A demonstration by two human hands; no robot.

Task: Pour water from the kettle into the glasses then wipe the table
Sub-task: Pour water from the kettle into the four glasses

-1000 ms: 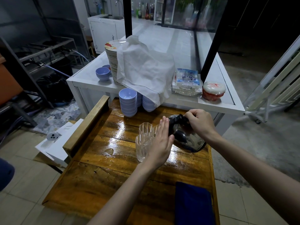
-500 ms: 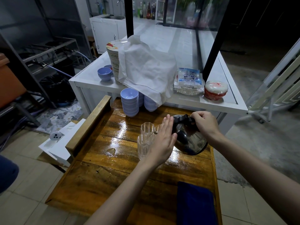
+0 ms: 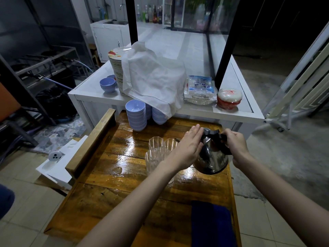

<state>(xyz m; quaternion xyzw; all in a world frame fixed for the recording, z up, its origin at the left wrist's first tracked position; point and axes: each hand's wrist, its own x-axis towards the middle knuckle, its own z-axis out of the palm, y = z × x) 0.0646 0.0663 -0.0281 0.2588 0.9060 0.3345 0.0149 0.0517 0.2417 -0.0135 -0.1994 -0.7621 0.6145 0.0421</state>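
So the glasses (image 3: 156, 152) sit bunched mid-desk (image 3: 124, 202), roughly 9 o'clock from the kettle (image 3: 211, 157), and they look empty as far as anyone can tell. The left hand (image 3: 187, 148) lies flat, fingers straight, against the kettle's side near the lid. The right hand (image 3: 235, 145) has its grip curled round the black handle, and the kettle seems tipped toward the glasses. Pouring looks barely begun. The wipe isn't done either: the blue cloth (image 3: 211, 223) lies at 6 o'clock and the wood is shiny wet.
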